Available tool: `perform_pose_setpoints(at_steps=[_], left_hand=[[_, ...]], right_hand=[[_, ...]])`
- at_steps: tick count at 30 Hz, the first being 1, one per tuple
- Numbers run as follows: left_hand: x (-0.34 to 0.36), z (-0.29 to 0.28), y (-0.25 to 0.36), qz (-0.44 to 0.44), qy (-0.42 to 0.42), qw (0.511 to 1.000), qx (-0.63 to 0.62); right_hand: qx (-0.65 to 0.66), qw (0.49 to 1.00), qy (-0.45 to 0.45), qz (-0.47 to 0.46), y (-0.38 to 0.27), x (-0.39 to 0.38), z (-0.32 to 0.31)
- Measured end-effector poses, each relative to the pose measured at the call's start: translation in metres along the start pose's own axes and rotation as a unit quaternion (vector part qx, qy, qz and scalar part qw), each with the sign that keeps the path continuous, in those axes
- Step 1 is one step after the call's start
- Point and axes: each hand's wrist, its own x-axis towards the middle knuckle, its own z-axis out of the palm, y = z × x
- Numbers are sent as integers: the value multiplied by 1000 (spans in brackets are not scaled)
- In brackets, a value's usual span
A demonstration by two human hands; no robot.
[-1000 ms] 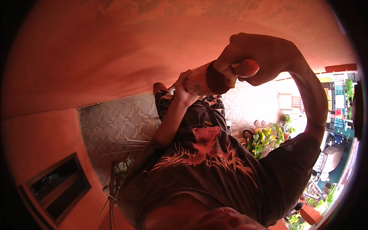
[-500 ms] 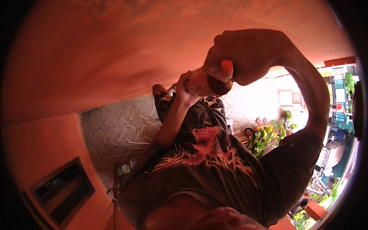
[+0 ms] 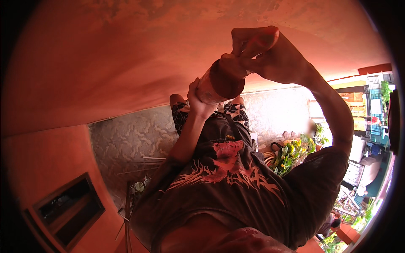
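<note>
In front of me, my left hand (image 3: 200, 101) is wrapped round the lower side of a cylindrical, cup-like container (image 3: 207, 87). The container is tilted, and its round open mouth, dark inside, faces up and to the right. My right hand (image 3: 257, 48) is bent over the far rim, its fingers curled and pressed together at the mouth. Whatever these fingers pinch, if anything, is hidden. Both hands are close to the orange wall (image 3: 126, 55), which has blotchy patches along its top. The container's contents do not show.
Patterned floor tiles (image 3: 126, 139) run below the wall, with thin sticks (image 3: 152, 158) lying on them at left. A dark framed opening (image 3: 69, 211) is at lower left. Leafy plants (image 3: 295, 152) stand to my right, before a bright outdoor area.
My right hand has risen and turned, its fingers moving from the container's near right side to the far rim. The container has tipped, so more of its mouth shows.
</note>
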Motion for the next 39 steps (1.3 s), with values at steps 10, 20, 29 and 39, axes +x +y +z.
perform_pose_setpoints(at_steps=[10,20,29,39], left_hand=[[12,-9,10,-36,-153,988,-6],[12,10,0,0,-13,998,66],[17,17,-1,23,38,997,60],[16,9,1,0,11,998,63]], right_hand=[[-53,998,25,18,-14,-6,-6],[-301,946,1,-120,-20,-6,14],[-306,945,-17,-118,-27,1,5],[-295,947,-19,-128,-25,8,1]])
